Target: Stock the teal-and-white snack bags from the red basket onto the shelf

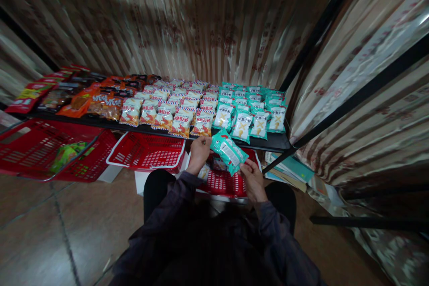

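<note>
A teal snack bag point(228, 151) is tilted between my two hands, its printed back facing up. My left hand point(200, 154) pinches its upper left corner, and my right hand point(253, 177) grips its lower right edge. Just beyond, rows of teal-and-white snack bags point(243, 124) stand on the right part of a black shelf point(268, 142). White-and-orange snack bags point(181, 121) fill the shelf's middle. Below the held bag is a red basket point(231, 186) with a few packets inside, partly hidden by my hands.
Orange packets point(78, 100) and red packets point(30, 96) lie at the shelf's left. Two more red baskets stand below: one in the middle point(147, 149) and one at left point(27, 143) holding a green packet point(67, 156). Black poles point(362, 89) and curtains surround the shelf.
</note>
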A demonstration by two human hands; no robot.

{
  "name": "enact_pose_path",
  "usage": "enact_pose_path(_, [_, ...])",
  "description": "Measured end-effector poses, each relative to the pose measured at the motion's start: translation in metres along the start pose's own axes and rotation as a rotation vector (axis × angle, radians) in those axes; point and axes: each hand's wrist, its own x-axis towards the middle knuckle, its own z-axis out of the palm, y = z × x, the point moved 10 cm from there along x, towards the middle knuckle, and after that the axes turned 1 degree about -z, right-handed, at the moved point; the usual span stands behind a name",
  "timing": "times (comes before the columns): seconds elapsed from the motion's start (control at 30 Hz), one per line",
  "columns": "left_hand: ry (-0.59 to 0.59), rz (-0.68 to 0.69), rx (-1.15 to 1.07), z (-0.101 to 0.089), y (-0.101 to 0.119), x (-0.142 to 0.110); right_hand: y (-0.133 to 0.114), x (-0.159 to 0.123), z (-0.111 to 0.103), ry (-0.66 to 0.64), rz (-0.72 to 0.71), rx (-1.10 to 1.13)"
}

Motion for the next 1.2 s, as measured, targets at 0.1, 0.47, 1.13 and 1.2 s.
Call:
enact_pose_path(0.1, [0.010, 0.076, 0.169, -0.003, 0.016, -0.007, -0.042, -0.010, -0.001, 0.037, -0.332, -0.349])
enact_pose_path(0.47, [-0.025, 0.176, 0.371, 0.019, 0.055, -0.040, -0.058, -0.053, 0.069, -0.289, -0.757, -0.903])
enact_pose_path(1.13, [-0.135, -0.061, -0.059, 0.030, -0.014, -0.021, -0.005, -0.017, 0.046, -0.265, 0.172, 0.245])
enact_pose_path(1.2, [-0.211, -0.149, -0.208, 0.040, -0.024, -0.022, -0.005, -0.018, 0.048, -0.286, 0.213, 0.245])
